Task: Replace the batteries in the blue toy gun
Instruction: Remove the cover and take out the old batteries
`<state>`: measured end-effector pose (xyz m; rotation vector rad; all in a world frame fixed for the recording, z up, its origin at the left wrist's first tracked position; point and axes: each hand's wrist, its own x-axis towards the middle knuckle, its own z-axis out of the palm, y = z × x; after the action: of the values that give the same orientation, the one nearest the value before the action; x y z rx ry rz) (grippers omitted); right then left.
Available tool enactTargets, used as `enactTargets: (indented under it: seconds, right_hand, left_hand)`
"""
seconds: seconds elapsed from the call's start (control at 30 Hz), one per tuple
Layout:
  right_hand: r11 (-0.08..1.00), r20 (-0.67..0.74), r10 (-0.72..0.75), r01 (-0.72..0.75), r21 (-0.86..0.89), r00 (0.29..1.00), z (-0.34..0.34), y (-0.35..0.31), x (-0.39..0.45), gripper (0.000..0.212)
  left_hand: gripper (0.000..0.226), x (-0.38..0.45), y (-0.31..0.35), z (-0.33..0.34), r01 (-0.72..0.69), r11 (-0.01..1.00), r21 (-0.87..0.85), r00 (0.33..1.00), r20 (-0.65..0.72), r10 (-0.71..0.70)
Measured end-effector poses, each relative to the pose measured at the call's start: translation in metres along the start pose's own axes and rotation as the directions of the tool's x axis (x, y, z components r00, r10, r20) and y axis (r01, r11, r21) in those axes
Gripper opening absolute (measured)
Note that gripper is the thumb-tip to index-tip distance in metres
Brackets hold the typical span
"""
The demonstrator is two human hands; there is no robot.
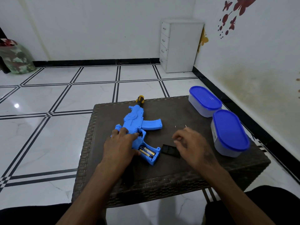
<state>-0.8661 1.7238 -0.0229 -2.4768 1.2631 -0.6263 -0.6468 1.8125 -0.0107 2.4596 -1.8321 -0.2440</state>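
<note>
- Left hand point(121, 142) lies flat on the body of the blue toy gun point(138, 127), fingers spread and pressing it to the table point(178, 172); right hand point(190, 143) hovers just right of the grip with fingers loosely curled and, as far as the view shows, nothing in them.
- Gun placement — it lies on its side at the middle-left of the table, barrel pointing far, grip near, battery bay open with two batteries point(146, 151) in it.
- Risk one: prying a cell out could tip or spin the gun if the left hand eases its press, since the toy looks light and the bay sits at the free end.
- Risk two: the black cover point(170, 151) rests just right of the grip, under the right hand's path — a sweep of the wrist could knock it off the near edge.
- Risk three: two small pale specks that may be screws point(181, 126) lie loose beyond the right hand; they are too small to be sure of, and easy to flick away.
- Risk four: the near container point(230, 133) stands close to the right edge, so an elbow could push it over.
- Risk five: fresh cells set in the wrong way round would leave the toy dead.
</note>
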Motion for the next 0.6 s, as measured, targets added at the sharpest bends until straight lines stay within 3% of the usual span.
enactTargets:
  seconds: [0.13,0.33,0.5,0.6]
  right_hand:
    - [0.999,0.004,0.044,-0.044,0.014,0.999,-0.014,0.002,0.003,0.011]
    - [0.963,0.126,0.093,-0.121,0.242,0.988,0.008,-0.012,-0.001,0.009]
    - [0.954,0.152,0.154,-0.187,0.232,0.976,0.018,-0.022,0.001,0.008]
    - [0.969,0.091,0.208,-0.218,0.113,0.974,0.009,-0.016,0.002,0.012]
  left_hand:
    - [0.065,0.004,0.006,-0.004,-0.05,0.999,-0.008,0.998,-0.026,0.049]
    - [0.06,0.002,-0.005,0.005,-0.059,0.997,-0.056,0.998,-0.028,0.057]
    - [0.059,0.001,-0.008,0.01,-0.052,0.994,-0.093,0.997,-0.057,0.047]
    - [0.059,0.003,-0.008,0.013,-0.042,0.994,-0.104,0.997,-0.067,0.035]
